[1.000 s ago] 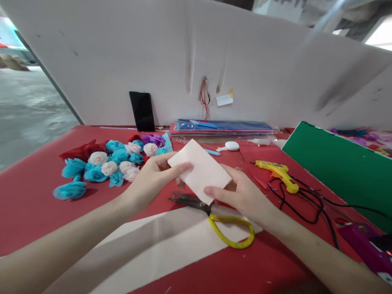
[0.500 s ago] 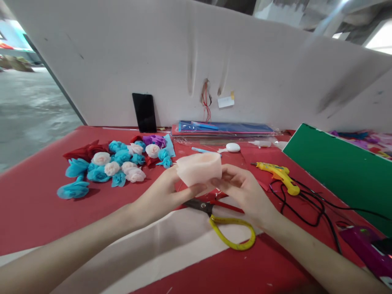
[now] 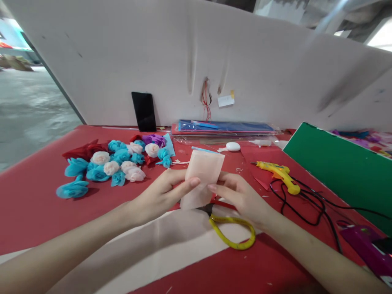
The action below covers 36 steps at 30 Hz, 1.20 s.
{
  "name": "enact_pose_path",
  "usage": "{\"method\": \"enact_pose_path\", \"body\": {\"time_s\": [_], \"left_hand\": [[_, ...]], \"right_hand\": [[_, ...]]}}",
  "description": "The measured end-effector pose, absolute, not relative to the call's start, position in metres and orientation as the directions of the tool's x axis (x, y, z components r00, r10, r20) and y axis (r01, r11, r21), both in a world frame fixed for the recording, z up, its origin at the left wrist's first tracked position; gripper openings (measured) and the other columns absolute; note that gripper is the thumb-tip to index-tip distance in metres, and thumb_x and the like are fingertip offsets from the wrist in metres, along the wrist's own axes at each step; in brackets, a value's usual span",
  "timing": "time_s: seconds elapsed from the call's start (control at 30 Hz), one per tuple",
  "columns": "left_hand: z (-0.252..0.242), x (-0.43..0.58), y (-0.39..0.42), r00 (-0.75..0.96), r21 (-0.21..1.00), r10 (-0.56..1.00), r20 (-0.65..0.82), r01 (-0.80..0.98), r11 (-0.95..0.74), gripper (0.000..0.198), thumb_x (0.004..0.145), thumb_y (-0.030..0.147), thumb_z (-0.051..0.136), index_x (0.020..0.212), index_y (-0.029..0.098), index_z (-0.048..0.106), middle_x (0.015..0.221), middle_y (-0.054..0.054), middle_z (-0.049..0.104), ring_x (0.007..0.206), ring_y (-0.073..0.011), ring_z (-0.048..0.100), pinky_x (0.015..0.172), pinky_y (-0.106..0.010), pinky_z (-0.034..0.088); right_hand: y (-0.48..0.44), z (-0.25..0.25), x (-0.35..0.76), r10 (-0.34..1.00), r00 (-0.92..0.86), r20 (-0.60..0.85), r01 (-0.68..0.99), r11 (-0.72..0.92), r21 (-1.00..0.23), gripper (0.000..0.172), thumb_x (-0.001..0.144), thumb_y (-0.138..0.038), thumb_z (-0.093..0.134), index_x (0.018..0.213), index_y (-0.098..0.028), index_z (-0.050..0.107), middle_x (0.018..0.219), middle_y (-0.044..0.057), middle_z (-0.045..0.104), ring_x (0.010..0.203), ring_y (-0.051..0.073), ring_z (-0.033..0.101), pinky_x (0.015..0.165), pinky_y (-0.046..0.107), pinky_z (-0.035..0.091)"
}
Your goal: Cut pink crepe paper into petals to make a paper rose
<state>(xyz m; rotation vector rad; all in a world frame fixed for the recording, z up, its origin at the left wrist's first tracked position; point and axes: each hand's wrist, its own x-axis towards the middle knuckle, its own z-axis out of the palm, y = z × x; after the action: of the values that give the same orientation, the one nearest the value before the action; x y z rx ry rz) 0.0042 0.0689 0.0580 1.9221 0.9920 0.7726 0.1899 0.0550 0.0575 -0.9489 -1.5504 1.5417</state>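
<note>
A folded piece of pale pink paper [image 3: 202, 177] stands upright between my two hands above the red table [image 3: 33, 204]. My left hand [image 3: 162, 194] pinches its left edge with thumb and fingers. My right hand [image 3: 237, 196] pinches its right edge. Under the paper lie scissors with yellow handles [image 3: 232, 232], partly on a large pale pink sheet [image 3: 153, 253] spread at the table's near side.
A heap of blue, pale pink, red and purple paper flowers [image 3: 113, 163] lies at the left. A yellow glue gun [image 3: 278, 173] with black cable sits at the right beside a green board [image 3: 343, 167]. A black phone [image 3: 143, 111] leans on the white wall, near packs of coloured paper [image 3: 223, 127].
The flat pink paper was bent over between my hands, then folded; it now stands upright and narrower. Both hands shifted slightly closer together.
</note>
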Motion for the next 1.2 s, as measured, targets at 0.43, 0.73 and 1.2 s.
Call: {"method": "enact_pose_path", "body": {"time_s": [0.43, 0.73, 1.2], "left_hand": [[0.043, 0.011, 0.066, 0.426, 0.979, 0.891, -0.155, -0.052, 0.196, 0.039, 0.078, 0.054, 0.057, 0.066, 0.017, 0.057, 0.063, 0.003, 0.055, 0.061, -0.011, 0.051, 0.06, -0.019, 0.046], [0.046, 0.011, 0.071, 0.216, 0.975, 0.96, 0.179, -0.169, -0.144, 0.046, 0.084, 0.037, 0.058, 0.127, 0.034, 0.042, 0.118, 0.002, 0.059, 0.113, -0.0178, 0.051, 0.094, -0.026, 0.041], [0.059, -0.01, 0.085, 0.751, 0.862, 0.542, -0.376, 0.498, -0.091, 0.03, 0.073, 0.044, 0.065, 0.082, 0.015, 0.072, 0.062, 0.0, 0.057, 0.052, -0.0075, 0.04, 0.045, -0.019, 0.026]], "right_hand": [[0.057, 0.053, 0.19, 0.928, -0.371, -0.025, -0.022, -0.036, -0.999, 0.03, 0.087, -0.038, 0.051, 0.068, -0.015, 0.056, 0.065, -0.001, 0.057, 0.064, 0.01, 0.056, 0.065, 0.021, 0.046], [0.059, 0.053, 0.194, 0.93, -0.364, -0.042, 0.095, -0.008, -0.995, 0.035, 0.087, -0.039, 0.048, 0.063, -0.014, 0.047, 0.062, -0.002, 0.048, 0.06, 0.009, 0.047, 0.063, 0.022, 0.04], [0.048, 0.059, 0.195, 0.706, -0.651, -0.281, 0.479, 0.094, -0.873, 0.041, 0.081, -0.028, 0.057, 0.052, -0.015, 0.033, 0.046, -0.007, 0.025, 0.041, 0.003, 0.023, 0.036, 0.015, 0.014]]}}
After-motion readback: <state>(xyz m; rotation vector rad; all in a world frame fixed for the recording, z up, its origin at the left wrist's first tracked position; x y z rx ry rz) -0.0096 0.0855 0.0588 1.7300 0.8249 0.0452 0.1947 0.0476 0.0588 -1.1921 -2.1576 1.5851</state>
